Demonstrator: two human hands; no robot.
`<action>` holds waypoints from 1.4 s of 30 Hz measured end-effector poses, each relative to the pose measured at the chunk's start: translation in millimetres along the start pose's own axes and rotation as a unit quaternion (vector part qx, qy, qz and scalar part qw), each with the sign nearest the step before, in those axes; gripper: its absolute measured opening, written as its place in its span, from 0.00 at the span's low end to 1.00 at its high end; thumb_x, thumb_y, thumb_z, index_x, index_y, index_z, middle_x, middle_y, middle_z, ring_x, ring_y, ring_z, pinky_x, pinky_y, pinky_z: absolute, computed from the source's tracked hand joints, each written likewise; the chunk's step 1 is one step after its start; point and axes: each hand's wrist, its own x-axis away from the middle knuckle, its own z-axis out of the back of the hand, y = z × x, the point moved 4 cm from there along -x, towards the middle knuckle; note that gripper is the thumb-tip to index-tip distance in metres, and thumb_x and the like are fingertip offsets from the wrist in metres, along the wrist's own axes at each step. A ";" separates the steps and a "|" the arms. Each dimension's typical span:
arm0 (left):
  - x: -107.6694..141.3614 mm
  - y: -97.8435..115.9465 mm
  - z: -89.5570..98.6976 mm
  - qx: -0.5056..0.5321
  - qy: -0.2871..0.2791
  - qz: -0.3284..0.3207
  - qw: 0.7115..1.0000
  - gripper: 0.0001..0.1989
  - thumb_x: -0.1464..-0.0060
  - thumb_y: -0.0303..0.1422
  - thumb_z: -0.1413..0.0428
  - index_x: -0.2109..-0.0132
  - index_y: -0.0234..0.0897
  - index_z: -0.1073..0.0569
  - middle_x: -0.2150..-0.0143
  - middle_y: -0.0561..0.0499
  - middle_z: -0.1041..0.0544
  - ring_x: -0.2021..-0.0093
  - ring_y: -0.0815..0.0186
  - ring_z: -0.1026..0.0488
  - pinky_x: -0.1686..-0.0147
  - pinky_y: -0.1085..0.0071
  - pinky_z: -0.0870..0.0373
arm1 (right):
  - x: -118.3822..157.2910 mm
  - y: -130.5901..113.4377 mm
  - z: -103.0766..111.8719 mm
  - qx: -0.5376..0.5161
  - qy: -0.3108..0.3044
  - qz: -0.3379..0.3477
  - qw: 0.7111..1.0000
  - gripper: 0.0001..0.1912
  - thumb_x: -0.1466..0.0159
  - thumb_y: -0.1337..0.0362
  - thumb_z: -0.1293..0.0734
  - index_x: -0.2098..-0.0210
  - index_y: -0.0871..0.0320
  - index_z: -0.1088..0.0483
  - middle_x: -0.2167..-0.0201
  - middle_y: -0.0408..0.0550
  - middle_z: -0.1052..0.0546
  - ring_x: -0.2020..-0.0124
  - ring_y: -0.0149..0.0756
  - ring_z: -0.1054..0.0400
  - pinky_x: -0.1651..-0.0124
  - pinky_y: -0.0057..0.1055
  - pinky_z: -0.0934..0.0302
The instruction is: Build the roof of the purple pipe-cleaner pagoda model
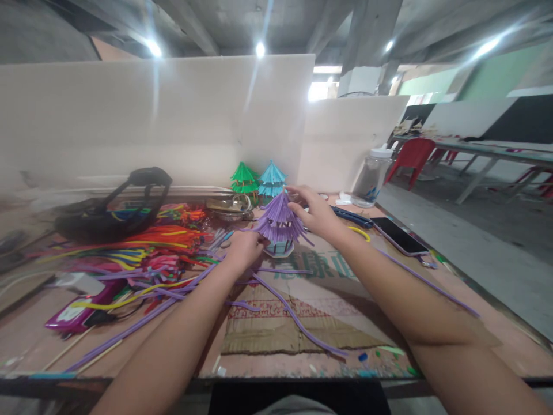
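A small model pavilion point(280, 222) stands upright on the cardboard. It has a two-tiered roof of purple pipe cleaners and a pale blue base. At its lower left edge is my left hand point(244, 251), its fingers curled closed on the rim of the lower roof; the fingertips are partly hidden. My right hand point(317, 214) reaches to the roof's peak from the right, with index finger and thumb apart against the upper roof. Loose purple pipe cleaners point(298, 317) lie in front of the model. Behind it stand a green model pavilion point(244, 177) and a light blue one point(272, 178).
Bundles of coloured pipe cleaners point(159, 242) spread across the left, near a magenta glue gun point(88, 308) and a black bag-like item point(116, 213). A metal bowl point(231, 214) sits behind. At right are a phone point(400, 235), dark-handled pliers point(352, 218) and a clear jar point(371, 178).
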 end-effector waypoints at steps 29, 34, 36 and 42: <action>4.4 -4.9 13.1 -0.016 -0.017 -0.019 1.000 0.12 0.42 0.35 0.47 0.58 0.42 0.19 0.59 0.45 0.18 0.58 0.57 0.22 0.60 0.69 0.33 | -2.7 3.2 7.1 -0.093 -0.008 -0.082 0.992 0.15 0.36 0.58 0.36 0.56 0.56 0.23 0.59 0.46 0.21 0.61 0.35 0.31 0.56 0.33 0.40; 18.3 -19.0 67.1 0.116 0.235 0.023 0.965 0.13 0.38 0.37 0.49 0.58 0.38 0.20 0.59 0.47 0.20 0.57 0.60 0.24 0.58 0.70 0.32 | -2.0 1.6 7.4 -0.083 -0.003 -0.102 0.991 0.15 0.37 0.57 0.36 0.56 0.57 0.23 0.63 0.46 0.21 0.68 0.33 0.34 0.63 0.31 0.41; 27.3 -7.7 82.3 0.203 0.319 -0.040 0.925 0.16 0.36 0.39 0.51 0.50 0.37 0.24 0.54 0.46 0.23 0.55 0.64 0.26 0.55 0.71 0.31 | -1.8 -2.5 6.6 -0.080 -0.004 -0.090 0.993 0.14 0.37 0.58 0.36 0.57 0.57 0.23 0.61 0.46 0.21 0.66 0.34 0.33 0.61 0.32 0.40; 38.0 39.2 74.2 0.172 0.312 -0.239 0.904 0.12 0.38 0.35 0.46 0.50 0.42 0.23 0.52 0.47 0.26 0.49 0.63 0.30 0.47 0.64 0.33 | -0.8 -20.0 4.4 -0.081 -0.013 -0.027 0.996 0.12 0.36 0.62 0.36 0.58 0.58 0.23 0.57 0.50 0.22 0.60 0.36 0.30 0.56 0.33 0.39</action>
